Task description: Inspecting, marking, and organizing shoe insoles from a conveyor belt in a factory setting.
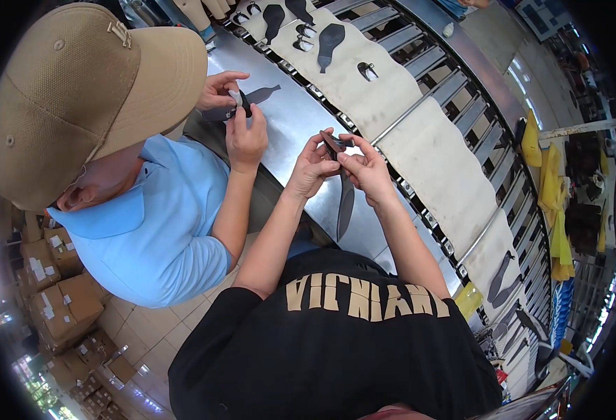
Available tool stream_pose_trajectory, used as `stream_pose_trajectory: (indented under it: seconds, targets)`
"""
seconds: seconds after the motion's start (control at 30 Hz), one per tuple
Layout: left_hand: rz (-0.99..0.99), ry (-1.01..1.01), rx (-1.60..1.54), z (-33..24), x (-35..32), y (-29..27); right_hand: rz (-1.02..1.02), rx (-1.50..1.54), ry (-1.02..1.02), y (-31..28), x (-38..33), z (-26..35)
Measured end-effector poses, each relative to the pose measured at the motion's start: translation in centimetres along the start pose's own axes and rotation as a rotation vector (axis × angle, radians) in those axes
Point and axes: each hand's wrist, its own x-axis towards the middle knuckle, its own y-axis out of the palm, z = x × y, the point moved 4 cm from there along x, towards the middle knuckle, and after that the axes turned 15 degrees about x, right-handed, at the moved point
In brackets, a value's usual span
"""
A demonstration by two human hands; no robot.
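Over the metal ledge, both my hands hold a dark grey shoe sole (345,210) whose wider end hangs down below my fingers. My left hand (308,171) pinches it from the left near its upper part. From the right, my right hand (368,173) grips it with thumb and fingers closed. At its upper end, between my fingertips, is a small glossy black piece (346,143); its exact shape is partly covered, and whether it is joined to the sole I cannot tell.
To my left, a person in a tan cap (63,91) handles a small black piece above another dark sole (262,93). Beyond the metal ledge (280,143) runs a roller conveyor (490,143) with cream cloth (427,147) bearing soles (331,45) and small black pieces (367,71). Cardboard boxes (70,308) stand at left.
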Motion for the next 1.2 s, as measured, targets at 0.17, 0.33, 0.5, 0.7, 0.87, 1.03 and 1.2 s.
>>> stream_pose_trajectory:
  seconds: [0.17,0.33,0.5,0.7,0.87,1.03,1.2]
  targets:
    - [0.029,0.002,-0.040,0.0,0.4,0.4,-0.011,0.065,-0.034,-0.1,0.2,0.3]
    - [0.031,0.020,0.020,-0.2,0.8,0.3,-0.041,0.125,0.038,-0.4,0.2,0.7]
    - [0.028,0.011,0.027,-0.1,1.2,0.1,-0.036,0.181,0.098,-0.7,0.4,0.7]
    - [0.018,-0.009,0.041,-0.4,1.7,0.2,-0.024,0.333,0.214,-1.4,1.1,0.7]
    - [0.010,-0.010,0.035,-0.6,1.9,0.5,-0.015,0.330,0.210,-0.8,0.9,0.9]
    - [-0.020,0.000,0.054,-0.4,2.1,0.3,-0.053,0.193,0.146,-1.2,1.4,0.4]
    - [-0.001,-0.010,0.057,-0.5,2.2,0.5,0.003,0.345,0.214,-2.0,1.8,0.5]
